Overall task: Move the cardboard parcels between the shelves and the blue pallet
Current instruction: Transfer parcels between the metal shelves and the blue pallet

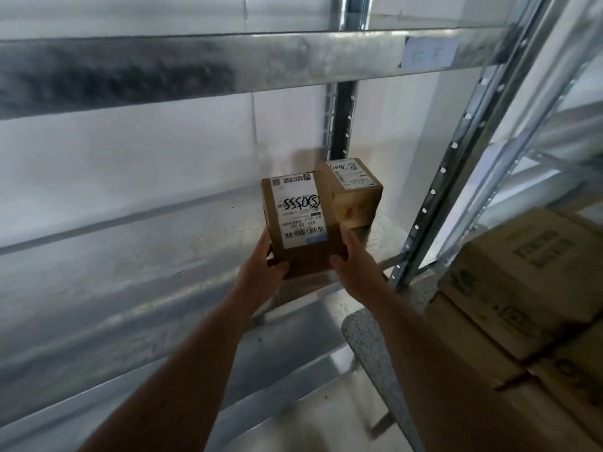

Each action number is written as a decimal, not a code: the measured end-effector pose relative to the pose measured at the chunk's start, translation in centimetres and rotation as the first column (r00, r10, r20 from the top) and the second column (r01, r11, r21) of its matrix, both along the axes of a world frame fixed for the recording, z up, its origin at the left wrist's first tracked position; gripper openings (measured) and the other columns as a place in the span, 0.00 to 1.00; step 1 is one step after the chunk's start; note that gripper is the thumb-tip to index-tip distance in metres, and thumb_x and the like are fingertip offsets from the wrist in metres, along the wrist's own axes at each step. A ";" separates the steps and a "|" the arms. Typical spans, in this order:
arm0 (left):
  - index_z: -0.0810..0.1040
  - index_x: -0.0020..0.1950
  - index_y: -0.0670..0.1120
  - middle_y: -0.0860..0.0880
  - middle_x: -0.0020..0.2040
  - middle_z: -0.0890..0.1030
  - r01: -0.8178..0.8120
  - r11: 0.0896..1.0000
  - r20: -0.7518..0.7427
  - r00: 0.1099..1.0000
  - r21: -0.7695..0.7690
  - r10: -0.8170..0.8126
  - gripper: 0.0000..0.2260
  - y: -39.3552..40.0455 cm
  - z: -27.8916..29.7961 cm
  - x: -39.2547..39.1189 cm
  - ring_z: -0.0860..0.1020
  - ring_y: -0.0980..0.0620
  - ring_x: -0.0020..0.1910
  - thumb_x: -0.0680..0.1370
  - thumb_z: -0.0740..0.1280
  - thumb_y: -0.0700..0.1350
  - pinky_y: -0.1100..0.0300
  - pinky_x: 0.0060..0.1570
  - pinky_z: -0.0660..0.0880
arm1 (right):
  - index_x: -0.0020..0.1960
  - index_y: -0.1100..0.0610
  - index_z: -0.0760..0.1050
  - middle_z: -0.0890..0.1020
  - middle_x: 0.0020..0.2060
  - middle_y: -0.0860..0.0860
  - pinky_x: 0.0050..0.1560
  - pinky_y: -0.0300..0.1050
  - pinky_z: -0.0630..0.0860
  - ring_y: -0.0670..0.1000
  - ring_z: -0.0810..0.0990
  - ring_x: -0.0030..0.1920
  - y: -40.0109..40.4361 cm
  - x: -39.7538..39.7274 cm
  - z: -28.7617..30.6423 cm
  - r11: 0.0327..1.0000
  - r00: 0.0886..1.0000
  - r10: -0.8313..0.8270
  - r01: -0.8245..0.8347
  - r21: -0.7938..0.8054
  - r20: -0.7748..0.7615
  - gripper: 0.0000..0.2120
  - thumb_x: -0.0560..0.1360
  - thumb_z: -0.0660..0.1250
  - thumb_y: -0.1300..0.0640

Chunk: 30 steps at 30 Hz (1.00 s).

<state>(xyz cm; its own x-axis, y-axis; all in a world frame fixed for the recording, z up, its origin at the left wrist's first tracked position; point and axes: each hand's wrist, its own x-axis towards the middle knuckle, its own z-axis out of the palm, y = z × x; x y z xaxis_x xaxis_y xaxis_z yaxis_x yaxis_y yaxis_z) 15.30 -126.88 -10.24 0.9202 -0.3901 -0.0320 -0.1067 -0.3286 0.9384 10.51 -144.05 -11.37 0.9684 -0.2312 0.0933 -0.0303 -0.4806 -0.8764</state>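
Both hands – left hand (261, 262), right hand (352, 259) – gripping a small brown cardboard parcel (300, 223) with white label, just beside another brown cardboard box (355, 194) on the galvanized metal shelf (163, 249).

Labelled parcel (301, 223) between both hands' grip, above metal shelf (137, 256)

The near parcel (300, 223) bears a white shipping label (298, 212), upside down, with handwritten "33505", the last figure circled, and printed "530 D5 A37" by barcodes. The far parcel (352, 190) has a label (346, 171) with handwriting I cannot read surely.
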 end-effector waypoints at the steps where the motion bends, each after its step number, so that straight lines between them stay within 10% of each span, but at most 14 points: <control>1: 0.54 0.76 0.53 0.47 0.68 0.71 0.013 1.000 0.013 1.000 0.004 -0.013 0.34 0.5 0.0 -0.8 0.70 0.46 0.67 0.75 0.61 0.30 0.44 0.61 0.73 | 0.72 0.48 0.58 0.73 0.57 0.44 0.42 0.23 0.71 0.45 0.73 0.56 0.6 -1.2 0.2 1.000 1.000 -0.014 0.014 -0.010 0.015 0.28 0.76 0.58 0.66; 5: 0.54 0.76 0.55 0.49 0.69 0.70 0.060 0.998 0.021 0.998 -0.019 -0.060 0.36 2.6 0.3 -4.3 0.70 0.48 0.67 0.75 0.60 0.29 0.45 0.61 0.73 | 0.75 0.48 0.55 0.73 0.63 0.50 0.59 0.43 0.72 0.50 0.73 0.61 3.1 -6.1 0.8 0.996 0.997 -0.082 0.082 -0.028 0.009 0.30 0.77 0.58 0.66; 12: 0.53 0.76 0.56 0.55 0.66 0.70 0.168 0.985 0.097 0.982 -0.038 -0.164 0.35 5.6 -0.3 -10.6 0.72 0.60 0.58 0.76 0.62 0.32 0.68 0.47 0.76 | 0.77 0.47 0.52 0.73 0.67 0.52 0.61 0.51 0.73 0.53 0.74 0.63 7.4 -14.6 0.9 0.964 0.965 -0.262 0.262 -0.035 0.001 0.31 0.78 0.59 0.62; 15: 0.52 0.76 0.59 0.56 0.67 0.70 0.225 0.974 0.126 0.967 -0.012 -0.221 0.33 6.3 -0.5 -13.2 0.72 0.55 0.63 0.77 0.62 0.36 0.49 0.59 0.75 | 0.77 0.46 0.53 0.71 0.68 0.52 0.65 0.54 0.72 0.53 0.72 0.66 8.7 -18.2 0.8 0.944 0.944 -0.331 0.331 -0.015 0.013 0.31 0.78 0.60 0.62; 22: 0.50 0.76 0.61 0.54 0.70 0.70 0.324 0.945 0.141 0.935 0.034 -0.325 0.35 5.1 0.0 -18.4 0.72 0.53 0.65 0.77 0.66 0.43 0.50 0.62 0.72 | 0.76 0.41 0.50 0.69 0.68 0.50 0.46 0.28 0.67 0.43 0.71 0.58 8.5 -25.1 0.6 0.883 0.884 -0.467 0.467 -0.038 0.024 0.32 0.79 0.59 0.59; 30: 0.48 0.74 0.65 0.59 0.67 0.70 0.353 0.936 0.225 0.912 -0.001 -0.344 0.35 1.9 2.7 -25.0 0.71 0.66 0.56 0.77 0.66 0.45 0.69 0.51 0.68 | 0.77 0.47 0.52 0.71 0.66 0.50 0.47 0.28 0.72 0.41 0.73 0.57 6.0 -32.6 3.5 0.864 0.856 -0.491 0.502 -0.030 0.162 0.31 0.79 0.59 0.61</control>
<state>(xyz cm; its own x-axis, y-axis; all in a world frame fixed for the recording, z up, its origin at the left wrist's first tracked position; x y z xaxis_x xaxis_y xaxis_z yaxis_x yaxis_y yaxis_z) -9.73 -125.00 -7.54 0.7081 -0.6839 0.1760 -0.4101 -0.1954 0.8909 -22.06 -138.03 -7.85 0.7011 -0.6657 0.2554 -0.1579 -0.4943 -0.8548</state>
